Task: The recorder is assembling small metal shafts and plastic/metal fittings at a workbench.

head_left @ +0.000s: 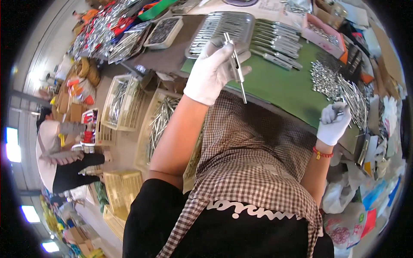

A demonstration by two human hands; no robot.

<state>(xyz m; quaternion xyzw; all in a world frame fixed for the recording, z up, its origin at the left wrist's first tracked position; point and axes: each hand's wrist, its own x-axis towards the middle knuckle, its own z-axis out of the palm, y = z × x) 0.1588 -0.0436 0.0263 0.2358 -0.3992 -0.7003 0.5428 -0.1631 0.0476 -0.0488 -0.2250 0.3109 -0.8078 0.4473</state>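
My left hand [206, 73], in a white glove, is closed around a slim silver metal tube [235, 64] with a slot in its side. A thin rod points out of the tube's lower end, toward my apron. My right hand [330, 124], also gloved, is curled at the right edge of the green mat [279, 86]. A short, thin metal piece [340, 113] shows between its fingers; its kind is too small to tell. Beside that hand lie a heap of thin metal rods [356, 96] and a pile of small shiny metal parts [325, 79].
Long metal tools [275, 43] lie in rows on the mat, next to a clear tray [251, 28] of similar pieces. A pink box [306, 28] and a white bin [180, 26] hold small parts. Crates [120, 125] of metal pieces stand at left, near another person [51, 146].
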